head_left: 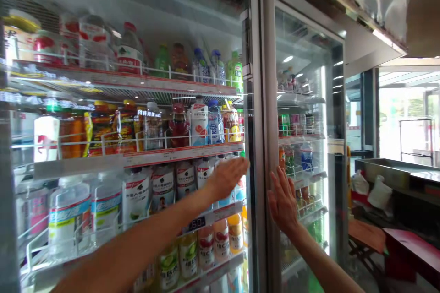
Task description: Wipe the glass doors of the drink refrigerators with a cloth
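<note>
Two glass doors of a drinks fridge stand before me. My left hand [227, 176] is stretched out in front of the left glass door [192, 18], its fingers straight and pointing right toward the door's edge. It holds nothing and is slightly blurred; whether it touches the glass I cannot tell. My right hand [284, 201] is raised with fingers extended, its fingertips at the grey frame [271, 100] of the right glass door [299, 27]. Nothing is in it. Behind the left door are white-labelled bottles [163, 185] and a small display [197, 224] reading about 60.
Shelves of drinks fill the fridge, with large clear bottles [68, 219] low at the left and juice bottles [206, 247] below. To the right stand a dark counter [385, 171], white plastic bags [380, 191], a red-topped box [414, 247] and a metal rack [415, 121].
</note>
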`<action>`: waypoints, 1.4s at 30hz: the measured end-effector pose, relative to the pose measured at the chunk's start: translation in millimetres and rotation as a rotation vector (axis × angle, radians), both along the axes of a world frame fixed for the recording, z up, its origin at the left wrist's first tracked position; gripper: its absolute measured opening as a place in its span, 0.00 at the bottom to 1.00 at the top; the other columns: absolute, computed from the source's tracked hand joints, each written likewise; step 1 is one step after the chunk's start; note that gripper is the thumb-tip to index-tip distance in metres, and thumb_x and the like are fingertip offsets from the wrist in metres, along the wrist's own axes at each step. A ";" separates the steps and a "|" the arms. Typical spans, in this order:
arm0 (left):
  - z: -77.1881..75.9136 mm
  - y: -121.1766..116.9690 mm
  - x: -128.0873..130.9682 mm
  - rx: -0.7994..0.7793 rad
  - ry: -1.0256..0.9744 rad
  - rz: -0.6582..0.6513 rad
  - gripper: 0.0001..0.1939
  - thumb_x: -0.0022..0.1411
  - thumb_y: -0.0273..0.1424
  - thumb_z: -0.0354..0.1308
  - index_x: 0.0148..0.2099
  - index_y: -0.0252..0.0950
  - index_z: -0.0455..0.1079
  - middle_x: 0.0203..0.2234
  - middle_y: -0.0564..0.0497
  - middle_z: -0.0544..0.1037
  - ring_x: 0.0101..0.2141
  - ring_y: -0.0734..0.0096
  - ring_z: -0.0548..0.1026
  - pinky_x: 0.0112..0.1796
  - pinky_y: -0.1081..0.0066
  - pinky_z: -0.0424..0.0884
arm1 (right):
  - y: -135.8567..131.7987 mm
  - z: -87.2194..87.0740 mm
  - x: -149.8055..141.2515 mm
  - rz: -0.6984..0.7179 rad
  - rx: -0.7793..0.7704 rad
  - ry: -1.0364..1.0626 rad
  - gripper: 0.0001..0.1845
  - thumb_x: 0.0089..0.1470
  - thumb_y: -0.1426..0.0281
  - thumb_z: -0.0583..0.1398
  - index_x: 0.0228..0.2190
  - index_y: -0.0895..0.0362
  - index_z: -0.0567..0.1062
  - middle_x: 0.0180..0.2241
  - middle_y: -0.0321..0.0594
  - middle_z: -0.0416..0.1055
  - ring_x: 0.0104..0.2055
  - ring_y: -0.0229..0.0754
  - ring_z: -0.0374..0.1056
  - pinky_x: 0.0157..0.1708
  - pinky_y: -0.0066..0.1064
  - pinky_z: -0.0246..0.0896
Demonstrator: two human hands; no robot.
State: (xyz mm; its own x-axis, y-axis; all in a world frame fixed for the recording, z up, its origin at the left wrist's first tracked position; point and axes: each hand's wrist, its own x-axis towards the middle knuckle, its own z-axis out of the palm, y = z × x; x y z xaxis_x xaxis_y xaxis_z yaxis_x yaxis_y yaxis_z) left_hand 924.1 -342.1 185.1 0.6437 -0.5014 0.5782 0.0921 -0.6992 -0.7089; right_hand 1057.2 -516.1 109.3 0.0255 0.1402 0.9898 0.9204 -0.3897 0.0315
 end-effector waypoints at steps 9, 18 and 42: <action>6.4 36.1 -76.3 0.064 -0.140 0.087 0.25 0.62 0.24 0.44 0.61 0.34 0.52 0.59 0.46 0.59 0.60 0.65 0.52 0.57 0.62 0.52 | 29.8 7.2 -32.1 0.094 -0.016 -0.021 0.32 0.57 0.71 0.47 0.61 0.49 0.44 0.64 0.42 0.41 0.64 0.50 0.43 0.58 0.52 0.44; -1.6 63.3 -146.4 0.227 0.075 0.020 0.22 0.62 0.27 0.43 0.59 0.37 0.55 0.58 0.52 0.61 0.59 0.72 0.54 0.57 0.68 0.56 | 74.4 16.8 -88.4 0.211 -0.066 -0.082 0.32 0.56 0.72 0.48 0.61 0.50 0.44 0.63 0.44 0.43 0.64 0.49 0.41 0.58 0.51 0.45; 17.9 112.7 -269.6 0.302 0.078 0.040 0.25 0.62 0.26 0.45 0.61 0.42 0.52 0.58 0.53 0.61 0.59 0.76 0.56 0.58 0.70 0.56 | 139.8 51.8 -164.5 0.201 -0.027 -0.119 0.33 0.57 0.71 0.48 0.61 0.51 0.41 0.64 0.43 0.41 0.65 0.48 0.39 0.59 0.51 0.40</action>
